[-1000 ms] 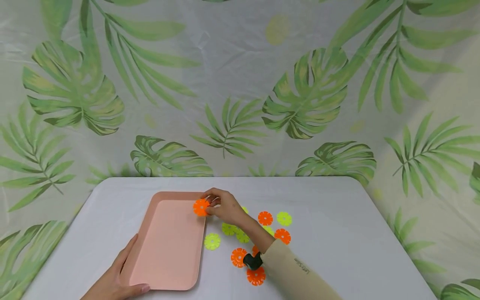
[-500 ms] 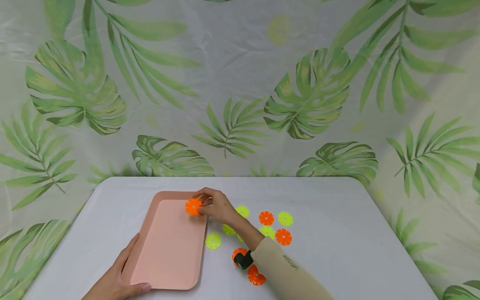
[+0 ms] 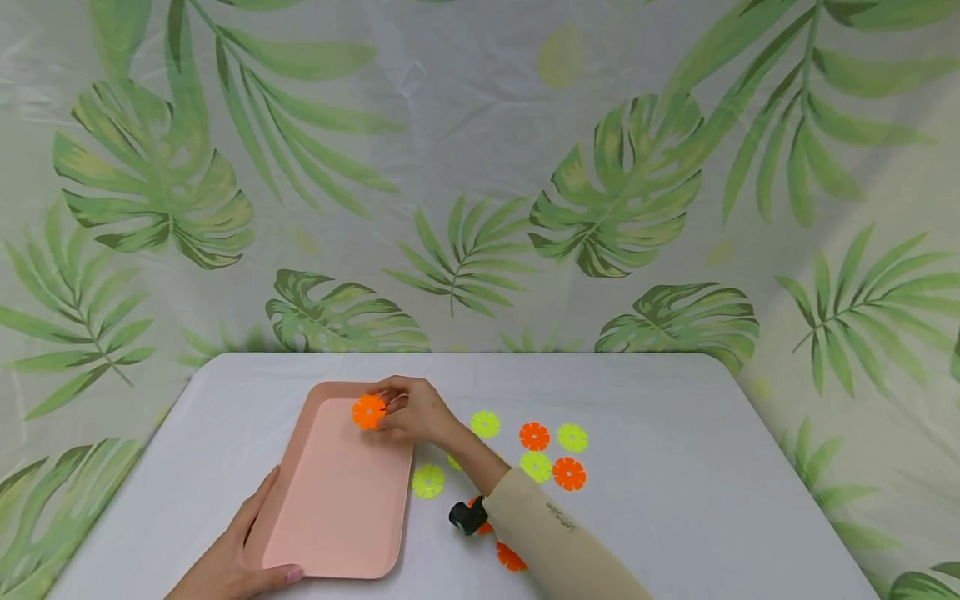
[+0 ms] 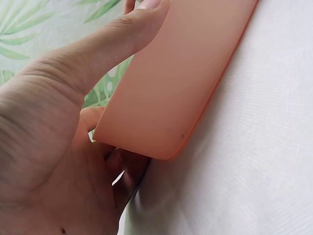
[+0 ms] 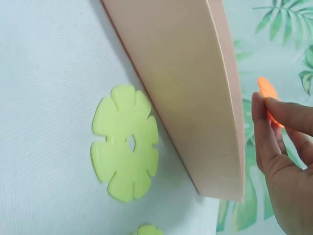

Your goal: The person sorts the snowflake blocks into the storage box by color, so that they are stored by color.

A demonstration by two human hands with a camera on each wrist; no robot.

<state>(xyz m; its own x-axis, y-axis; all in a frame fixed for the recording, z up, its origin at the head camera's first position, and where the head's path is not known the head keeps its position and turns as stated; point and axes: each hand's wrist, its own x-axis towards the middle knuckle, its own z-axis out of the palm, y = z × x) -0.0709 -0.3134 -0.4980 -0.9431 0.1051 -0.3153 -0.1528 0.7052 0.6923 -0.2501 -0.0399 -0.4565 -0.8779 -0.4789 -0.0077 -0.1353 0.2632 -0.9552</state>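
A pink tray [image 3: 337,492] lies on the left half of the table. The left hand [image 3: 238,550] holds its near left corner, thumb on the near edge and fingers along the left side; in the left wrist view the hand [image 4: 63,112] curls round the tray [image 4: 156,88]. Over the tray's far part, the right hand [image 3: 416,412] pinches an orange flower-shaped disc [image 3: 368,412]. In the right wrist view, thumb and fingertips of the hand [image 5: 288,156] grip the orange disc [image 5: 268,93] beyond the tray wall [image 5: 181,88].
Right of the tray lie yellow-green discs [image 3: 427,482] and orange discs [image 3: 569,473], some partly hidden by the right arm. A black wrist camera [image 3: 468,517] hangs at the right sleeve. A leaf-patterned cloth [image 3: 465,167] stands behind the white table [image 3: 675,467].
The right hand has moved left with the orange disc, from the tray's right edge to farther over the tray. Its forearm uncovers more discs on the right. The left hand keeps its hold.
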